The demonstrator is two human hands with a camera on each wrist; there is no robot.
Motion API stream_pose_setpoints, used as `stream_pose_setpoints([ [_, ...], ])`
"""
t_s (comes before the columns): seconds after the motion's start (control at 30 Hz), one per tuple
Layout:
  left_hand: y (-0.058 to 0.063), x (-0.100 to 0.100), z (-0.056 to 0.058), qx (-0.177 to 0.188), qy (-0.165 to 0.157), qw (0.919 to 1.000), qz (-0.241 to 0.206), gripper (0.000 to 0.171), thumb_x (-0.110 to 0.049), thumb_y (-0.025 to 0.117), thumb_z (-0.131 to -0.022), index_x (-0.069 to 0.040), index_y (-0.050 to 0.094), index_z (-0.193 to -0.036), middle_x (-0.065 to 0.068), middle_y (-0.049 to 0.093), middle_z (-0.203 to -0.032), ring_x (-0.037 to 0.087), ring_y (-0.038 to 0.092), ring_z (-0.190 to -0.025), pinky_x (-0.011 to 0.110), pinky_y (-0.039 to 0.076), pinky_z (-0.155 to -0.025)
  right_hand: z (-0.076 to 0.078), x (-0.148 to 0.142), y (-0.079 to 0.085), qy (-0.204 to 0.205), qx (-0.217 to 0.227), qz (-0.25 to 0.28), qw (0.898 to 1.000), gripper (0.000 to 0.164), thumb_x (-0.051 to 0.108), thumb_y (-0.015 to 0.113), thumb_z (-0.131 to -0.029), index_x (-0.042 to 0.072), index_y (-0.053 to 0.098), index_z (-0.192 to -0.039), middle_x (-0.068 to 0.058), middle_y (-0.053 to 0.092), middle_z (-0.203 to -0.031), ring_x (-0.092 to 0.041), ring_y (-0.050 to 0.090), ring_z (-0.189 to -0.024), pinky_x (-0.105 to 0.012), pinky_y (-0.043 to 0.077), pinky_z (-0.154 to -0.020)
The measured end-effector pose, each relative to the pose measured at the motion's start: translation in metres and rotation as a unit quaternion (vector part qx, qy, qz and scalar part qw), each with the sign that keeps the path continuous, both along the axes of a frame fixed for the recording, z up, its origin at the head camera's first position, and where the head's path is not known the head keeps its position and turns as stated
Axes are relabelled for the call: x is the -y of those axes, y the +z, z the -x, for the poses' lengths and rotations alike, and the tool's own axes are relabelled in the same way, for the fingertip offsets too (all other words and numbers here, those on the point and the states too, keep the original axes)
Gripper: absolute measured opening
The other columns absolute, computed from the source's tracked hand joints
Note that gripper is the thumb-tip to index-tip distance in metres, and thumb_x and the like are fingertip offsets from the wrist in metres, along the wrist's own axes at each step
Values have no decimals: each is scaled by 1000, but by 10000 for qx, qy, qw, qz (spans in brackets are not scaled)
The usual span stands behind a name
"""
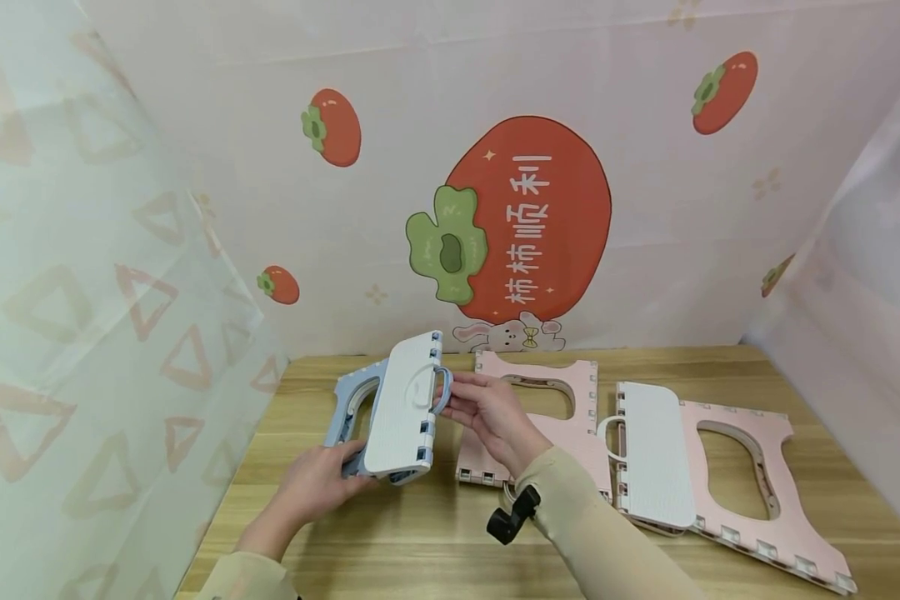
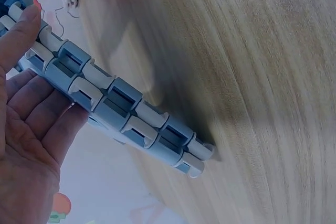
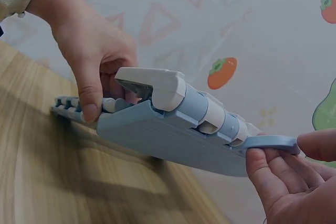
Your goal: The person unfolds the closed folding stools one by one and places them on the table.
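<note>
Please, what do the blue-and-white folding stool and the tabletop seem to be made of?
The folding stool looks like hard, matt plastic, judging by its moulded hinges. The tabletop has matt wood grain; real wood or printed laminate, I cannot tell.

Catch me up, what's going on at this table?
A person is handling a blue-and-white folding stool, its white panel tilted. The left hand grips the stool near its lower edge, and the right hand has its fingers on the blue handle. On the wooden table, a pink stool, partly hidden by the right arm, and a pink-and-white one lie to the right, not held.
</note>
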State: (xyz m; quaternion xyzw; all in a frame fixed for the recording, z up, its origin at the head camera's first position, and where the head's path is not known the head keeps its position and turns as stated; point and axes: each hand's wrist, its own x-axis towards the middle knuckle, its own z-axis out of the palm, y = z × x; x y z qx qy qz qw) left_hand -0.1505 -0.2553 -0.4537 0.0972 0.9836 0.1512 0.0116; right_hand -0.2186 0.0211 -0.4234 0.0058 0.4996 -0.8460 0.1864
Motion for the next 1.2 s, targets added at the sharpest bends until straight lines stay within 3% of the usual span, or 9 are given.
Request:
stream_pose_setpoints([
  [0.33,2,-4,-1,-136,-37,9998,-132,52,-39,84,-80,-12,72,-122,6,75,-95,16,61,-75,43,53,-68,-2,-3,14,67,-237,51,9997,36,6,55,-104,-8,58,-136,-18,75,-111,-21,75,-98,-38,60,-92],
  [0.53,0,-6,-1,-245,-76,9993,-257,48,-34,82,-83,-9,72,-122,9,76,-105,25,71,-90,46,57,-79,-3,-5,19,148,-340,124,9992,35,5,55,-103,-7,59,-136,-18,75,-111,-21,75,-97,-38,59,-94],
  [0.7,0,-8,-2,-281,-72,9986,-447,44,-32,81,-83,-11,72,-121,9,76,-107,28,72,-95,47,58,-84,-3,-5,23,185,-431,232,9986,37,5,53,-104,-8,56,-138,-20,72,-119,-24,73,-106,-38,58,-96],
  [0.83,0,-9,-3,-306,-75,9973,-670,43,-31,82,-83,-12,73,-120,8,77,-109,28,72,-98,47,58,-87,-3,-4,27,135,-478,309,9983,37,4,52,-104,-10,55,-138,-25,67,-128,-26,71,-112,-38,57,-97],
  [1.2,1,-11,-5,-283,-3,9940,-1058,38,-28,84,-81,-17,74,-117,0,76,-106,19,71,-97,42,58,-86,-3,-4,33,289,-698,380,9964,38,8,54,-105,-11,56,-138,-27,65,-129,-26,71,-112,-38,57,-97],
])
